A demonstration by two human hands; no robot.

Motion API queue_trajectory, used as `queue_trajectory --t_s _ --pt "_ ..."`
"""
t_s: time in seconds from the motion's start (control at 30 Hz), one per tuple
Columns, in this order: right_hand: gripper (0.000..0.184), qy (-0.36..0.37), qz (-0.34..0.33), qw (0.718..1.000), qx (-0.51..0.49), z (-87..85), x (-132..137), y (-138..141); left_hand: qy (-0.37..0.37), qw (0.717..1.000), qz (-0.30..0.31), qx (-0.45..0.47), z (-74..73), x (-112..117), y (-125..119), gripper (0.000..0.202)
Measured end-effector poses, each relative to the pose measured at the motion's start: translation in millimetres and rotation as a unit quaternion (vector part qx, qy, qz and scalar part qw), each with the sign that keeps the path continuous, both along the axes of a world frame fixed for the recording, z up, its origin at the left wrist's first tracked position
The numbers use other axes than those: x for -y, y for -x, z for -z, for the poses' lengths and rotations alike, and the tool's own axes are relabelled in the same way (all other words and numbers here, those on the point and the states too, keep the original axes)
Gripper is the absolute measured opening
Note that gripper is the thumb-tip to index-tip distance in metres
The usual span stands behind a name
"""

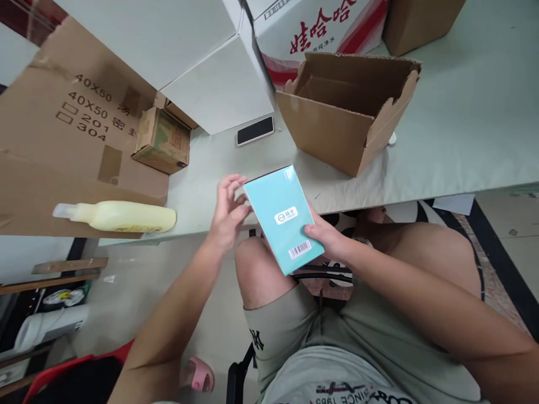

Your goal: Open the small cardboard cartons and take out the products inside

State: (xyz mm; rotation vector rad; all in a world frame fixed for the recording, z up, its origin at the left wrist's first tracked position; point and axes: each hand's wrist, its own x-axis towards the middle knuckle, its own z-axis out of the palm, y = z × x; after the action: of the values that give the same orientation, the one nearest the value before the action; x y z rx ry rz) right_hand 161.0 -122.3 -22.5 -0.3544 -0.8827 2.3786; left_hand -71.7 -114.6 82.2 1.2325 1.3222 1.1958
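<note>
A flat turquoise box (278, 233) with a white logo label and a barcode is tilted over my lap, just off the table's front edge. My right hand (326, 231) grips its lower right side, thumb on the front face and the other fingers hidden behind. By the box's upper left corner is my left hand (229, 210), its fingers loosely bent and apart, holding nothing. Whether those fingertips touch the box's edge I cannot tell. Beyond the turquoise box, an open brown cardboard box (328, 126) stands on the table.
A phone (255, 131) lies near a white carton (223, 84). At left are a small brown box (162, 140), a large cardboard sheet (84, 157) and a pale yellow bottle (130, 216) on its side. A white and red carton (320, 33) stands at the back of the table (475, 112).
</note>
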Motion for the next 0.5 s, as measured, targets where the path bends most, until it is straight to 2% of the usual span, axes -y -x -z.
queue_trajectory --t_s 0.07,0.13,0.2,0.27,0.37,0.43,0.5 --pt "0.124 -0.054 0.089 0.991 0.084 -0.2 0.4 6.0 0.026 0.998 -0.043 0.03 23.2 16.8 -5.9 0.08" --pt "0.126 -0.111 0.164 0.965 0.173 2.1 2.8 10.6 0.04 0.996 -0.053 0.06 47.6 34.8 -17.5 0.088" --pt "0.119 -0.176 0.227 0.929 0.233 4.7 6.7 12.0 0.055 0.993 -0.05 0.093 67.5 49.7 -30.7 0.089" --pt "0.106 -0.236 0.266 0.899 0.254 4.8 10.7 10.3 0.066 0.985 -0.066 0.146 78.2 59.1 -40.4 0.086" --pt "0.086 -0.29 0.271 0.888 0.233 -1.8 14.7 6.5 0.068 0.966 -0.078 0.236 76.1 63.0 -42.6 0.083" --pt "0.073 -0.312 0.241 0.895 0.209 -8.7 16.5 6.6 0.071 0.956 -0.05 0.28 67.6 60.7 -37.9 0.086" --pt "0.07 -0.326 0.217 0.898 0.201 -16.3 17.3 9.0 0.06 0.95 -0.02 0.305 56.9 54.3 -32.7 0.088"
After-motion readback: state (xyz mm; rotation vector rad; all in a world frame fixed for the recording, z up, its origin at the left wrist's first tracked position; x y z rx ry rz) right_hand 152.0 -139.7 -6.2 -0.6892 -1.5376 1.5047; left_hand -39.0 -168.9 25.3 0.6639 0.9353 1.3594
